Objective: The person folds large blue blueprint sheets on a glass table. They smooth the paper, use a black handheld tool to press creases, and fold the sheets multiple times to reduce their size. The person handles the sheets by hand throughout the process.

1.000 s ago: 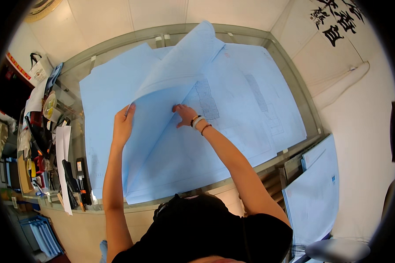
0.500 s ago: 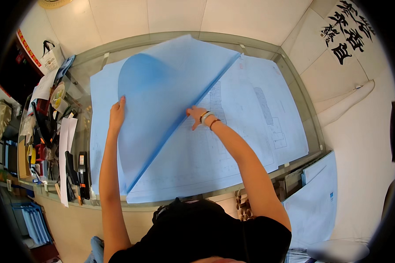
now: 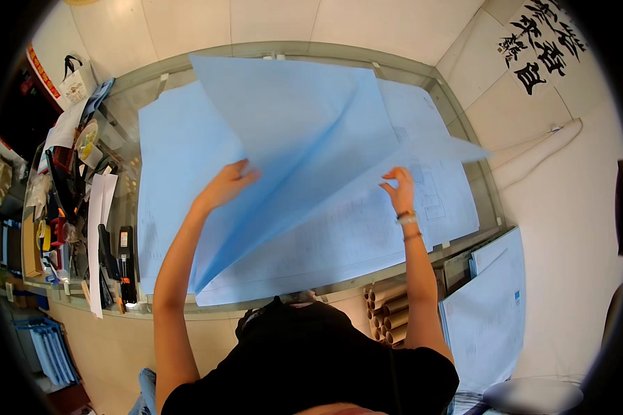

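Note:
A large blue drawing sheet (image 3: 291, 104) is lifted and folded over itself, its middle bowed into a darker crease. My left hand (image 3: 227, 185), its fingertips blurred, is closed at the sheet's left edge. Close below the raised right-hand part of the sheet is my right hand (image 3: 401, 192). Its fingers are curled, thumb and forefinger apart, with nothing seen between them. One pointed corner of the sheet sticks out past the table's right side. Underneath lies a stack of blue sheets (image 3: 367, 252) with faint printed line plans, partly covered by the raised one.
The glass table (image 3: 256, 52) meets tiled walls behind and right. At its left end are a black cutter (image 3: 126, 263), white paper strips (image 3: 98, 235), a tub (image 3: 89, 144) and other tools. Below the right edge, cardboard tubes (image 3: 394, 321) and blue boards (image 3: 488, 304) stand.
The lifted sheet has swung over to the right and creased in the middle. My left hand has moved right with its edge, while my right hand has come away from the fold, further right.

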The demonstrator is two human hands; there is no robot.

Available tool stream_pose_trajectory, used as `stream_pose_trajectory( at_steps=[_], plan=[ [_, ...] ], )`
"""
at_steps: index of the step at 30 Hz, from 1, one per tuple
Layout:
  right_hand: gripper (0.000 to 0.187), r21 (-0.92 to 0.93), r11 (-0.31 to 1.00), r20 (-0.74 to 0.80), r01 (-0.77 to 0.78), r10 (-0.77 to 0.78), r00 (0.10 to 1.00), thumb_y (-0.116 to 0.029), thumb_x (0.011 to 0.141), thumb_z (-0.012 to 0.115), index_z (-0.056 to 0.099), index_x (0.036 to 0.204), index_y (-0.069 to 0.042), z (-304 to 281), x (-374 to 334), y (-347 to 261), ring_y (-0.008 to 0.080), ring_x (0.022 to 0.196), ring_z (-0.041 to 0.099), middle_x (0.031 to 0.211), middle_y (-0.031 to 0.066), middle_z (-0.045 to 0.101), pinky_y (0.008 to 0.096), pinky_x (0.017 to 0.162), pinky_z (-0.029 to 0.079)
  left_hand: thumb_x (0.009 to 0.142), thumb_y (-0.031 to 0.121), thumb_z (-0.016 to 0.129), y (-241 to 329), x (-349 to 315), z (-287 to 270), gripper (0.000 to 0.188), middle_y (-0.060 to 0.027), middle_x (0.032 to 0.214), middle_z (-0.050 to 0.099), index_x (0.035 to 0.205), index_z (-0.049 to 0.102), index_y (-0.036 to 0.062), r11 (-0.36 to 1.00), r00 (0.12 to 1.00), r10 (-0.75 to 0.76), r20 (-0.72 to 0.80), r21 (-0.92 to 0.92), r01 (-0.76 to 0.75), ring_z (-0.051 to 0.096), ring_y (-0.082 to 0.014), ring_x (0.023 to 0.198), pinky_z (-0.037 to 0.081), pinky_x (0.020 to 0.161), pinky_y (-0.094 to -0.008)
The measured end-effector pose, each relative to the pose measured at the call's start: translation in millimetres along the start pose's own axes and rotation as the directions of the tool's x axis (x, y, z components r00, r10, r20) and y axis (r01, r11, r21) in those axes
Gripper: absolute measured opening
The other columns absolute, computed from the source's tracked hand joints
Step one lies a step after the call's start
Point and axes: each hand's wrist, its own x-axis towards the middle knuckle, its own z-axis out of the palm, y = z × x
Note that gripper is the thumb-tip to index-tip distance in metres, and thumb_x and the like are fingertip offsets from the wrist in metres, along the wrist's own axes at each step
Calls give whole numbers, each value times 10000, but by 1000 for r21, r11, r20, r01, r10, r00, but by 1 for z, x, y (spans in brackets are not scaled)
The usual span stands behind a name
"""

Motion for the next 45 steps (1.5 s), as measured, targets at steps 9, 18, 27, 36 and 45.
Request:
stream_pose_trajectory(
  at_steps=[9, 18, 27, 36, 45],
  plan=[
    [265, -511, 854, -229, -96, -27, 973, -201, 579, 753, 699, 833, -149, -223, -134, -161, 187, 842, 572, 912, 9, 628, 463, 999, 251, 806, 555, 655, 34, 6, 130, 754, -249, 1463, 325, 1303, 511, 7, 866, 848, 413, 331, 145, -479, 229, -419, 1385, 180, 1138, -506],
    [277, -665, 684, -443, -301, -36, 896, -193, 475, 767, 731, 746, -152, -274, -239, -273, 167, 703, 544, 821, 2, 630, 437, 1016, 244, 732, 731, 607, 65, 60, 206, 921, -319, 1509, 157, 1287, 517, 2, 701, 829, 330, 451, 470, -536, 51, -495, 1417, 23, 1126, -614],
    [222, -741, 601, -444, -299, -105, 890, -226, 538, 725, 746, 742, -139, -287, -270, -315, 163, 664, 539, 765, 8, 635, 412, 1013, 249, 838, 390, 650, -7, -2, 340, 854, -248, 1560, 41, 1505, 183, 134, 653, 624, 242, 743, 351, -671, 57, -483, 1424, 139, 1107, -647],
    [278, -773, 627, -360, -101, -301, 883, -257, 557, 577, 730, 719, -90, -299, -256, -316, 170, 700, 543, 703, 33, 625, 415, 958, 297, 752, 103, 687, -36, -34, 362, 914, -222, 1571, 44, 1515, 213, 269, 605, 688, 163, 707, 480, -636, 38, -475, 1432, 122, 1100, -662],
    [298, -754, 518, -490, -403, -37, 871, -217, 790, 523, 621, 672, 39, -290, -298, -304, 265, 733, 592, 839, 88, 604, 340, 677, 496, 780, 16, 597, -57, -38, 369, 730, -227, 1561, 81, 1443, 365, 216, 584, 713, 238, 659, 490, -648, 172, -512, 1389, 229, 1075, -660]
  ],
)
